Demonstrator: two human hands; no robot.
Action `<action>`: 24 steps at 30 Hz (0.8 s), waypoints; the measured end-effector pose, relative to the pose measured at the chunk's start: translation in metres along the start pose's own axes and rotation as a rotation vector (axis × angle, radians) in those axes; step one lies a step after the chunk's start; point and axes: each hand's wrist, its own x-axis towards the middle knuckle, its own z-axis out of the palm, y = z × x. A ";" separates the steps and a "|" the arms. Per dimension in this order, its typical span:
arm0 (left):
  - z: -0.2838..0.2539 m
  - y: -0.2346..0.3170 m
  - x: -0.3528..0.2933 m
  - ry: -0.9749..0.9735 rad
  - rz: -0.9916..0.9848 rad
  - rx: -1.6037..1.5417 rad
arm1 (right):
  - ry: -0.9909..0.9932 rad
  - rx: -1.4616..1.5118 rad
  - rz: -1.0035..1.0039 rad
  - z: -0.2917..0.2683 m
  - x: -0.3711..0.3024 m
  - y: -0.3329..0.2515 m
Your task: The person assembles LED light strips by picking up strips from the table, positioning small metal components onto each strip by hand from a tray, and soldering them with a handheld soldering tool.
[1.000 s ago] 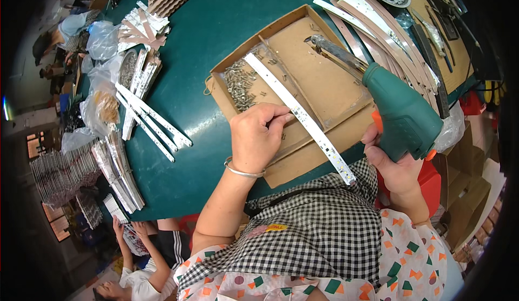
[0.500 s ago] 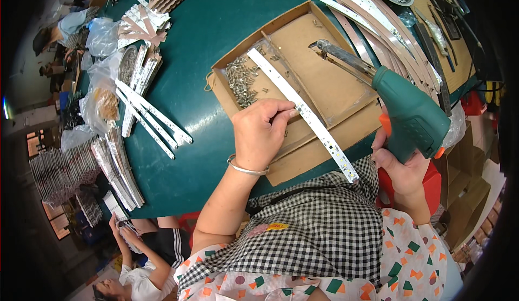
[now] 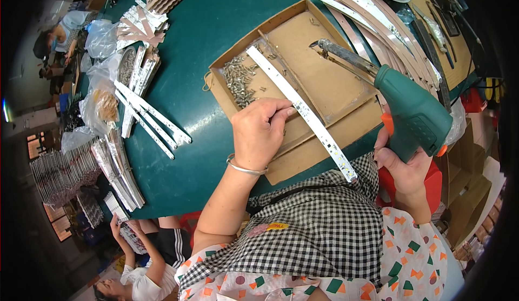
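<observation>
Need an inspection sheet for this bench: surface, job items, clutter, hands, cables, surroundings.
Surface: dark green tabletop, glare left of centre.
Job items: narrow white circuit strip, slanted across brown cardboard tray; small metallic pieces heaped inside.
Clutter: white and tan strips, right; clear plastic bags, left; round silver dish, upper right.
Hands: left hand pinching strip's edge; right hand gripping green pistol-shaped tool.
Cables: unclear, far right too dark.
Surroundings: co-worker, lower left; brown cardboard boxes, right.

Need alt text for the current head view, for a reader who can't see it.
A person's left hand pinches a white strip over a cardboard tray, while the right hand holds a green pistol-shaped tool. Small metal pieces lie heaped in the tray on a green table, with more strips piled to both sides.
</observation>
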 end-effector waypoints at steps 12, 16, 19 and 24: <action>0.002 0.001 0.002 -0.009 -0.008 -0.015 | -0.022 0.009 -0.018 0.000 0.001 -0.001; 0.003 0.000 0.001 -0.017 -0.049 -0.051 | 0.068 -0.036 -0.012 0.006 0.000 0.004; 0.002 -0.001 0.000 -0.023 -0.053 -0.050 | 0.087 -0.022 -0.012 0.009 -0.001 0.004; 0.003 0.000 0.001 -0.035 -0.049 -0.047 | 0.015 -0.025 0.020 0.001 0.000 -0.003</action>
